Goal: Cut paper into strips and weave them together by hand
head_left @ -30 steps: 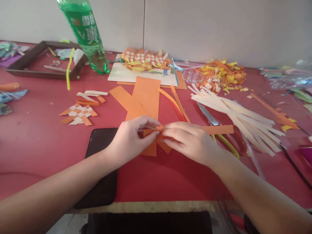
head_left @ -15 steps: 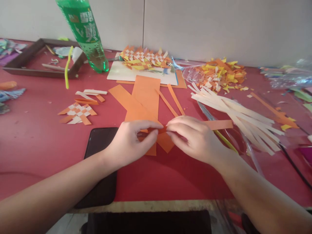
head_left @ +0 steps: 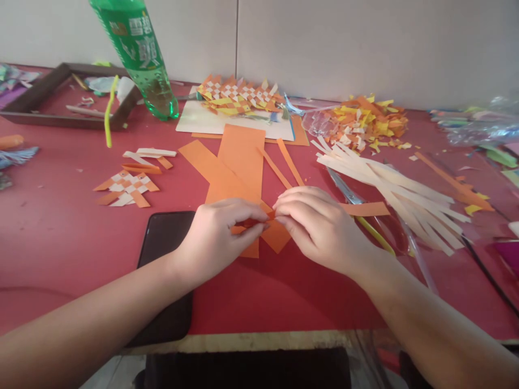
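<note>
My left hand (head_left: 227, 229) and my right hand (head_left: 318, 227) meet at the middle, thumbs and fingers pinched on one orange paper strip (head_left: 367, 209). The strip's free end sticks out to the right behind my right hand; most of its length is hidden by my fingers. Beneath my hands lie wide orange paper pieces (head_left: 243, 156), crossing one another. Two narrow orange strips (head_left: 290, 162) rest just beyond my right hand. Off to the left is a woven orange-and-white paper fish (head_left: 128, 187), with a few folded strips (head_left: 148, 156) behind it.
A black phone (head_left: 166, 281) lies under my left forearm. Cream paper strips (head_left: 389, 189) overlap scissors (head_left: 344, 186) on the right. Farther back are a green bottle (head_left: 146, 65), a dark frame (head_left: 36, 119), more woven paper fish (head_left: 239, 97) and a heap of orange and yellow scraps (head_left: 368, 121).
My fingers have shifted slightly on the orange strip, still pinching it. Its free end at the right tilts a little differently. The view has moved slightly; the other things lie as before.
</note>
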`<state>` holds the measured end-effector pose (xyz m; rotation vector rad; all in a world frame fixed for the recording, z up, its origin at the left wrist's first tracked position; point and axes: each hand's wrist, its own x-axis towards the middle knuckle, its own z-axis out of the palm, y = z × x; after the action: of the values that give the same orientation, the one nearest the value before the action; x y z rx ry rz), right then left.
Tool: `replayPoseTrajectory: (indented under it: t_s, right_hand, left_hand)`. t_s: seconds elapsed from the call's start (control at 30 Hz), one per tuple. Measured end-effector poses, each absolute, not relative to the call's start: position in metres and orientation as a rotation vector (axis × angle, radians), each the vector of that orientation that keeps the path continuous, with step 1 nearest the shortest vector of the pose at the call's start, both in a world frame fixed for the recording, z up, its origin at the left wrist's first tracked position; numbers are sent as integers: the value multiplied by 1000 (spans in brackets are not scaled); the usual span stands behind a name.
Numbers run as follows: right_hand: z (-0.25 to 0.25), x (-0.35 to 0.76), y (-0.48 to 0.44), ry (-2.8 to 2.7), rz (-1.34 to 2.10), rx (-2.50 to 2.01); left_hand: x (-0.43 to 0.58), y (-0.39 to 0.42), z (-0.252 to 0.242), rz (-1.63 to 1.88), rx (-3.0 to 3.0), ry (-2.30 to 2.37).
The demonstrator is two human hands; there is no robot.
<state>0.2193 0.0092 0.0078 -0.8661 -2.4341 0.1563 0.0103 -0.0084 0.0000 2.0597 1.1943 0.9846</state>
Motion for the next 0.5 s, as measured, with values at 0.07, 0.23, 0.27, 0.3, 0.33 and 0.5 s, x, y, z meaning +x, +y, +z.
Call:
replayPoseTrajectory:
  t_s: [0.07, 0.23, 0.27, 0.3, 0.33, 0.5]
  right_hand:
    - [10, 219, 8, -2384, 108, -853]
    - [22, 218, -1, -2050, 101, -742]
    - [23, 217, -4, -2022, 216, -769]
    - [23, 216, -6, -2015, 366, -830]
    - [23, 215, -8, -2016, 541, -918]
    - [9, 208, -7, -1792, 1303, -1212]
  left_hand:
    - [11, -9, 0, 988, 2011, 1238]
    - [14, -9, 1, 1099, 1699, 1365]
    - [15, -9, 1, 1148, 1631, 1334]
    - [15, -9, 2, 1197, 1570, 1286]
    - [16, -10, 3, 1247, 1512, 1233]
    - [17, -12, 7, 1301, 1409, 1101]
